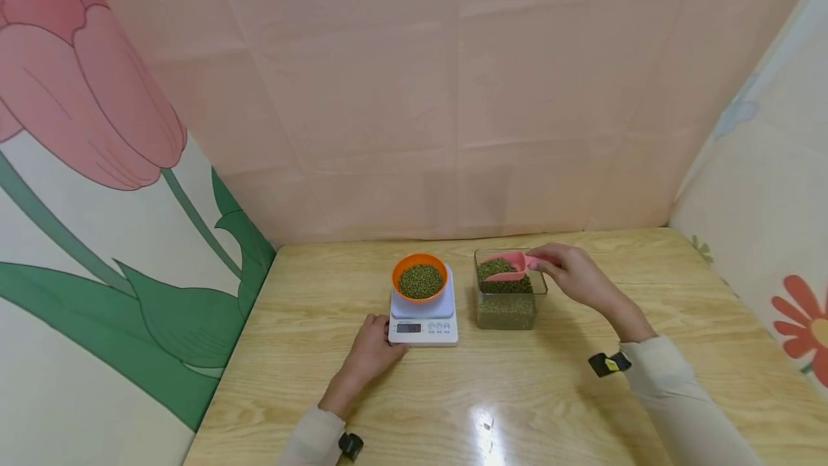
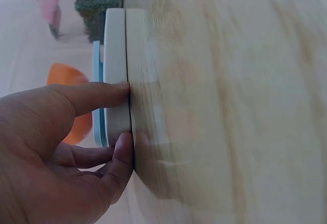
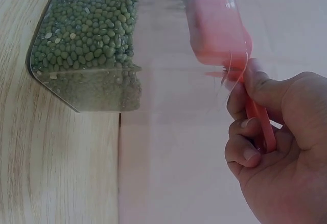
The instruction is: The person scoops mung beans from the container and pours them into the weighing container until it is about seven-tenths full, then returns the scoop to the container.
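Observation:
My right hand grips the handle of a pink scoop, which is inside the upper part of a clear container of green mung beans. In the right wrist view the scoop shows through the clear wall, apart from the bean surface; whether it carries beans I cannot tell. My left hand holds the front left corner of a white kitchen scale, thumb along its front edge and fingers at its side. On the scale's platform sits an orange bowl with mung beans in it.
The scale and the container stand side by side on a wooden table, a small gap between them. A pink sheet hangs behind the table. Walls with painted flowers flank it left and right.

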### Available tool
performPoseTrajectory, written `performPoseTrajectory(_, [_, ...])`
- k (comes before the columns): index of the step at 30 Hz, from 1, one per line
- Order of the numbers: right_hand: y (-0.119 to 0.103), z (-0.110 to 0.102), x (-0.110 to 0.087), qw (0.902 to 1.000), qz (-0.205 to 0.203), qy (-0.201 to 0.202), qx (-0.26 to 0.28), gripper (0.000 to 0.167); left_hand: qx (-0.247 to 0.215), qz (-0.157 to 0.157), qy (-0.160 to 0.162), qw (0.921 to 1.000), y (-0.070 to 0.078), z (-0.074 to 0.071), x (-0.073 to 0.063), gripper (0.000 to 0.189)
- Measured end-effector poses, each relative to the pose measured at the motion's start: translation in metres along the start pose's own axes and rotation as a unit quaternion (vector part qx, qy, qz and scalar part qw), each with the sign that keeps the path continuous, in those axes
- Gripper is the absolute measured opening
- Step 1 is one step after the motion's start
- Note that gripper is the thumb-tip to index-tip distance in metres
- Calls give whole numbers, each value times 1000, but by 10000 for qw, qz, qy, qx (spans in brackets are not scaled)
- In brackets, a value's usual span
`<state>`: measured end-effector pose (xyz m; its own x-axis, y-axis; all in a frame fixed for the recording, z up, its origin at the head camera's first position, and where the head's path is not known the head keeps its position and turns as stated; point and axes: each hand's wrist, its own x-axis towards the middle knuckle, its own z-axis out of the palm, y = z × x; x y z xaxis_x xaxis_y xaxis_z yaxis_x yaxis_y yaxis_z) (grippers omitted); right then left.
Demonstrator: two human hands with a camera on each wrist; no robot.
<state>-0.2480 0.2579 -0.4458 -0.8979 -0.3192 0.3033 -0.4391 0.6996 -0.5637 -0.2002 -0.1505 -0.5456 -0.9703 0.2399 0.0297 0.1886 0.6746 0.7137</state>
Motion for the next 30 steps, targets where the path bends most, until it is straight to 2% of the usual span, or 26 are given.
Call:
performPoseTrajectory(8, [7,3,1,9998,-51,185,-20,24,43,0,41,10000,-1,1,0,48])
performPoseTrajectory(30, [7,-1,0,9996,208,151,84,28,-25,-23,16,10000,-1,0,0,51])
